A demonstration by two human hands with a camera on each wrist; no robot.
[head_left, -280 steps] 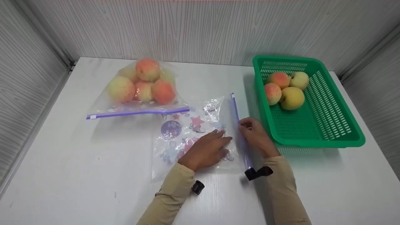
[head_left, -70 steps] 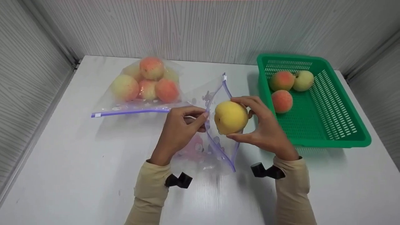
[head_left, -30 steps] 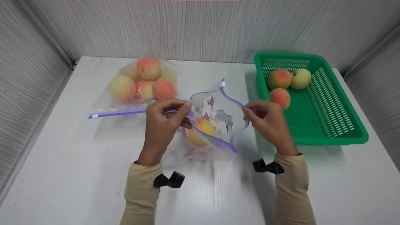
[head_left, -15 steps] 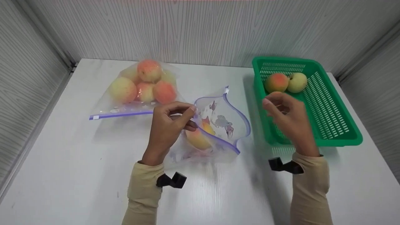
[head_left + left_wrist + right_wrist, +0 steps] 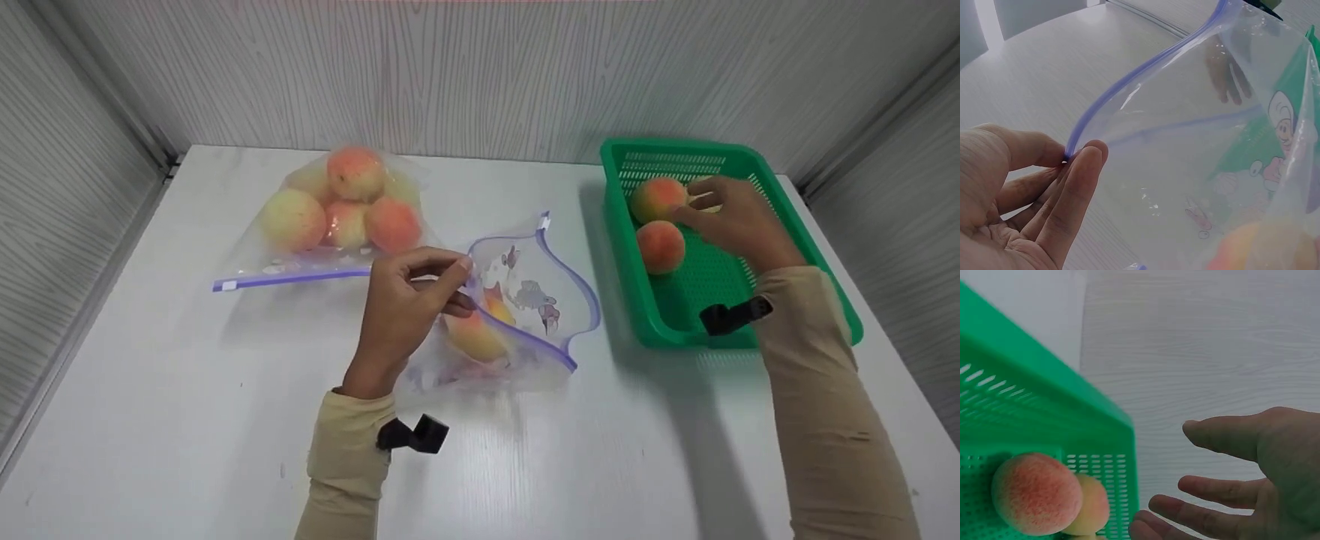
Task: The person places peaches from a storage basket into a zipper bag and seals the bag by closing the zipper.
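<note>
My left hand [image 5: 409, 307] pinches the near-left lip of a clear zip bag [image 5: 551, 277] with purple edging and printed cartoon figures. Its mouth gapes toward the right, and a yellow-orange peach [image 5: 476, 337] lies inside. In the left wrist view, thumb and fingertips grip the purple zip strip [image 5: 1098, 107]. My right hand [image 5: 739, 217] is over the green basket [image 5: 645, 315], fingers spread apart in the right wrist view. Beneath it, a pale peach [image 5: 703, 184] is mostly hidden. Two reddish peaches, one farther back [image 5: 656, 199] and one nearer [image 5: 660, 247], lie along the basket's left side.
Another clear zip bag [image 5: 247, 251], filled with several peaches, stands at the back left, its purple zip strip facing front. A pale wood-grain wall [image 5: 480, 82] rises behind the white table [image 5: 187, 420]. The basket's raised rim borders the right side.
The yellow peach went from the right hand into the bag. Both hands then spread the mouth; the right hand has since let go and moved right, over the basket. The left keeps its pinch.
</note>
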